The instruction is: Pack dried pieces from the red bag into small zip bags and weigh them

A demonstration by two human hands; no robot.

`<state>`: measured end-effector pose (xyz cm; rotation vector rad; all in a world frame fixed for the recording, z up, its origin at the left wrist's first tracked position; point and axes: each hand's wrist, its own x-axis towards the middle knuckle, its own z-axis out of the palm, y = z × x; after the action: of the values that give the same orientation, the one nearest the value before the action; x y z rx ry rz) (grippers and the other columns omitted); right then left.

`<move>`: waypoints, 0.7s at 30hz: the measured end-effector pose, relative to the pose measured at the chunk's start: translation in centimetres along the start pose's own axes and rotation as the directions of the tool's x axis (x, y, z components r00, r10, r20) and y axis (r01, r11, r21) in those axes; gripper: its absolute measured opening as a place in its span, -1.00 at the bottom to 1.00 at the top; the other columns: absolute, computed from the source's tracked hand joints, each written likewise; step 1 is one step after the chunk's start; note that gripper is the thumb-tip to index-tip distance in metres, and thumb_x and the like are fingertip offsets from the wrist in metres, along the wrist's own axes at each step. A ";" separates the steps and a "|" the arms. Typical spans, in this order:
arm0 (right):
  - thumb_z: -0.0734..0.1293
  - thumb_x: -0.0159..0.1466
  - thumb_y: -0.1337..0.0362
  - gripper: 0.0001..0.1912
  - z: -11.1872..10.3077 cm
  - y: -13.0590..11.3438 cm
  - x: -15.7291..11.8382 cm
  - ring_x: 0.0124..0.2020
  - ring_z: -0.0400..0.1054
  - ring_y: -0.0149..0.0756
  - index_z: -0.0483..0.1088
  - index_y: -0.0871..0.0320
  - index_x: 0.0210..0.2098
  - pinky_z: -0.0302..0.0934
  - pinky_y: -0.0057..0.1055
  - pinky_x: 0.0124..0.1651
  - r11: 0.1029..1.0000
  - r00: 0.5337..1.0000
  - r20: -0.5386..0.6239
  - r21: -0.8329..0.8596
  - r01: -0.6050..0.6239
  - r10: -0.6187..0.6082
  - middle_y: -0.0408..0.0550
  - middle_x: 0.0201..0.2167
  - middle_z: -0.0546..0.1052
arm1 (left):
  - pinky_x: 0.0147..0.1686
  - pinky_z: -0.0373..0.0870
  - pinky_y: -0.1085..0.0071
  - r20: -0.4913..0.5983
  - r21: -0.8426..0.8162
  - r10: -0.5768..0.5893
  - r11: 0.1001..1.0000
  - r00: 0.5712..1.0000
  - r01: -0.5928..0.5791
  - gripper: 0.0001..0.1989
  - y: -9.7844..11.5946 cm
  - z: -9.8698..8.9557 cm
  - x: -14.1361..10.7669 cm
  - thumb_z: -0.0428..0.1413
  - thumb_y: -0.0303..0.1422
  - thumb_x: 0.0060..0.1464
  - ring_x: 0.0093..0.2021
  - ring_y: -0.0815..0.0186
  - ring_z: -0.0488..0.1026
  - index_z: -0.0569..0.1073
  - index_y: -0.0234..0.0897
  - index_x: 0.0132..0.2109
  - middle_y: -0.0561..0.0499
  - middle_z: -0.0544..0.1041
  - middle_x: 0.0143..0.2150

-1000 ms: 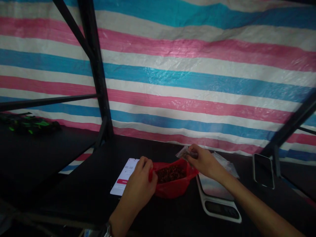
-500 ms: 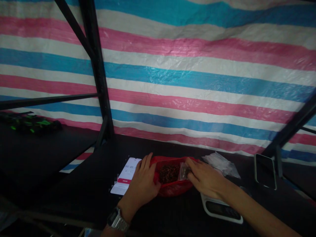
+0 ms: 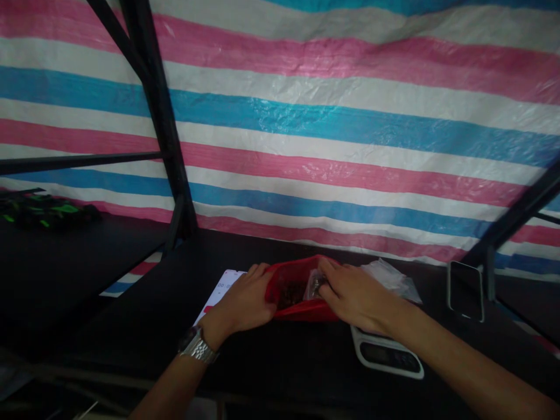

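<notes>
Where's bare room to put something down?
Bare black tabletop shows left of the lit smartphone, and nearer than the red plastic bag, left of the digital scale. Crowded at and right of the bag: left hand, right hand, scale, clear plastic bags.

We lose part of the phone (image 3: 217,291), just left of the red bag (image 3: 306,312), behind the left hand (image 3: 247,300), which covers the end of its timer. Inside the red bag, the dark bits (image 3: 291,293) are too dim for us to identify, and the right hand (image 3: 356,294) hides part of the clear pouch (image 3: 312,286). Right of the red bag, we cannot read the scale (image 3: 389,357), its plate mostly covered. Far left of the red bag, the frame's edge cuts off a green-and-black model (image 3: 48,213).
</notes>
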<state>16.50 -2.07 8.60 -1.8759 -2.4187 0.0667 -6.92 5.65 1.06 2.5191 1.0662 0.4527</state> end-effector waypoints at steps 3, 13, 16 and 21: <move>0.10 0.46 0.28 -0.67 0.0 -0.2 -0.1 -0.11 0.55 -0.02 0.34 0.19 0.11 0.16 -0.22 -0.10 0.999 0.999 0.015 0.034 -0.033 0.032 0.16 -0.05 0.64 | 0.27 0.32 0.10 0.040 -0.034 0.013 0.999 0.999 -0.012 -0.35 0.0 -0.5 -0.1 0.10 -0.47 0.00 0.22 -0.01 0.45 0.47 -0.11 0.28 -0.11 0.55 0.23; 0.05 0.46 0.26 -0.68 3.4 0.9 -0.1 -0.06 0.56 0.03 0.33 0.19 0.06 0.18 -0.21 -0.08 0.972 0.981 0.114 0.153 -0.175 0.159 0.22 -0.06 0.65 | 0.40 0.25 0.05 0.082 0.045 -0.021 0.999 0.996 0.017 -0.34 -0.7 -0.9 -0.1 0.11 -0.44 0.01 0.36 -0.02 0.33 0.48 -0.13 0.30 -0.17 0.34 0.37; 0.04 0.47 0.26 -0.70 5.1 1.4 0.0 -0.10 0.55 -0.05 0.34 0.17 0.00 0.20 -0.24 -0.08 0.943 0.972 0.169 0.263 -0.203 0.162 0.18 -0.10 0.64 | 0.46 0.14 -0.05 0.148 0.014 -0.044 0.999 0.988 0.043 -0.29 -1.9 0.2 -0.4 0.13 -0.41 0.05 0.51 -0.10 0.15 0.41 -0.08 0.38 -0.18 0.20 0.50; 0.02 0.48 0.27 -0.71 6.2 2.1 -0.1 -0.22 0.49 -0.17 0.33 0.11 -0.18 0.22 -0.28 -0.10 0.901 0.973 0.151 0.375 -0.218 0.173 0.05 -0.23 0.60 | 0.47 0.03 -0.24 0.160 -0.059 -0.070 0.995 0.985 0.080 -0.26 -3.4 0.9 -0.8 0.21 -0.38 0.03 0.56 -0.21 0.02 0.42 -0.01 0.39 -0.18 0.12 0.56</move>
<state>18.03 -1.57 2.23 -1.9534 -2.0680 0.6353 -9.13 7.06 -1.37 2.4031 1.0639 0.2582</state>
